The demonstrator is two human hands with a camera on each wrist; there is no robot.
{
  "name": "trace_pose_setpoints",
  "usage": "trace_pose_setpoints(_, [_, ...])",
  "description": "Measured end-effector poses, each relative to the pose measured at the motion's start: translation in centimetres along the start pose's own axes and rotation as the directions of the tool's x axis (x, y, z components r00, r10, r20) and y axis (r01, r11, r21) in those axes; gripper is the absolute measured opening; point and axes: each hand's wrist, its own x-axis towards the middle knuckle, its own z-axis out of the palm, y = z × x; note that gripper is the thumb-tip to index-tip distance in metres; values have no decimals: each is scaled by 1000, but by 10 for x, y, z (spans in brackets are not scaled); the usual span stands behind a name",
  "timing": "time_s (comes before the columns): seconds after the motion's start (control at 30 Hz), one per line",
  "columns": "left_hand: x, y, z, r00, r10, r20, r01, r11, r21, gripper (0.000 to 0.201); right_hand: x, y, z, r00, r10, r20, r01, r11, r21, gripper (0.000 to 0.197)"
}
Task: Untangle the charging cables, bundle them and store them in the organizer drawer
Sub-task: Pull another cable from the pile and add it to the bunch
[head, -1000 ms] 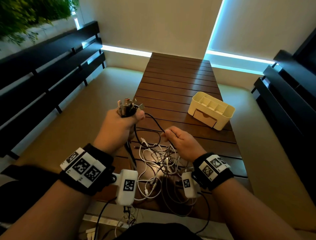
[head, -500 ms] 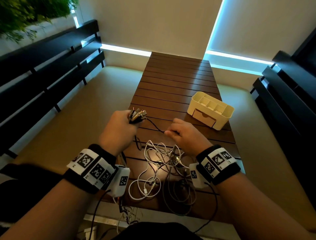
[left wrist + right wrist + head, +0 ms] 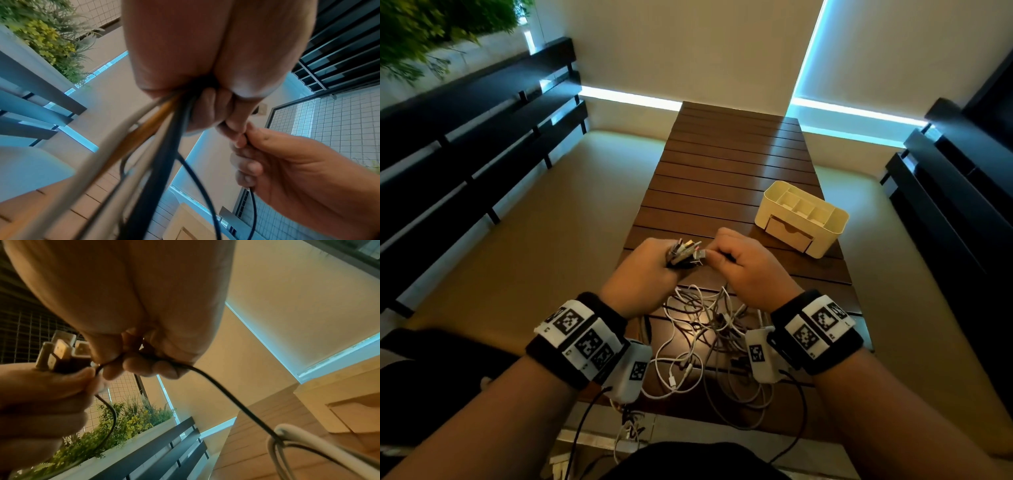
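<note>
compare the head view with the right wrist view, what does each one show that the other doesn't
Only the head view shows the tangled cables on the table and the organizer's top compartments.

Only the right wrist view shows the black cable leaving the right hand's grip and crossing a white cable loop.

Both show the left hand gripping the plug ends, and the drawer closed.

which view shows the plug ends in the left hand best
Right wrist: the plugs stick out of the left hand close up, faces visible. Head shows them small and bunched. Left wrist shows only cables leaving the fist, no plugs.
</note>
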Motion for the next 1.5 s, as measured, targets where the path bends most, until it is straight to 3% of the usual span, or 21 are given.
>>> trace_pose_setpoints(0.07, [-2, 2, -5, 997, -9, -73, 5, 999, -52, 26, -3, 2, 4, 998, 64, 18, -65, 997, 35, 19])
trace_pose_setpoints(0.17, [0, 5, -24, 960, -156, -234, 69, 938, -339, 14, -11, 19, 18, 977, 199, 80, -203, 978, 41, 23])
trace_pose_setpoints(0.27, [0, 1, -45, 936, -241, -257, 104, 886, -453, 17, -20, 37, 28, 946, 307, 101, -309, 951, 1, 30])
trace_pose_setpoints(0.33, [0, -7, -50, 934, -266, -239, 164, 913, -375, 15, -20, 39, 26, 937, 342, 64, -346, 937, 52, 29])
trace_pose_setpoints(0.4, [2, -21, -49, 929, -309, -201, 280, 946, -163, 16, -16, 38, 18, 938, 346, -13, -339, 926, 164, 26])
trace_pose_setpoints(0.5, [-1, -35, -37, 913, -404, -61, 408, 896, 176, 30, -8, 32, 2, 946, 311, -96, -257, 894, 366, 20])
trace_pose_setpoints(0.57, [-4, -35, -29, 918, -394, -40, 394, 902, 177, 31, -3, 27, -4, 946, 302, -116, -229, 878, 420, 19])
trace_pose_setpoints(0.73, [-5, -13, -24, 959, -201, -199, 206, 978, 4, 32, 3, 23, -1, 939, 335, -78, -319, 933, 165, 25])
trace_pose_setpoints(0.8, [-4, -7, -29, 924, -214, -316, 170, 972, -161, 24, 3, 23, -1, 925, 372, -71, -358, 920, 157, 25])
trace_pose_setpoints(0.87, [-3, -6, -36, 850, -313, -423, 144, 911, -385, 12, 3, 26, -2, 910, 410, -64, -397, 905, 154, 25])
trace_pose_setpoints(0.93, [-4, -6, -42, 813, -354, -462, 136, 887, -441, 16, 2, 29, -4, 901, 431, -45, -423, 897, 133, 26])
trace_pose_setpoints(1.1, [-1, 2, -28, 956, -175, -237, 122, 968, -221, 12, 3, 14, 4, 940, 337, 44, -340, 936, 88, 31])
trace_pose_setpoints(1.17, [3, 6, -18, 986, -103, -128, 95, 993, -66, 15, 6, 5, 7, 966, 253, 57, -257, 963, 81, 33])
trace_pose_setpoints(1.27, [8, 2, -12, 992, -102, -80, 112, 985, 128, 31, 8, -2, 3, 983, 181, 9, -181, 978, 107, 33])
trace_pose_setpoints(1.33, [7, -2, -13, 992, -94, -90, 109, 978, 177, 29, 6, -5, -1, 989, 150, -13, -148, 983, 107, 34])
trace_pose_setpoints(1.5, [0, 5, -13, 996, 53, -70, -53, 999, 9, 23, 4, -7, 3, 995, 91, -43, -85, 990, 110, 31])
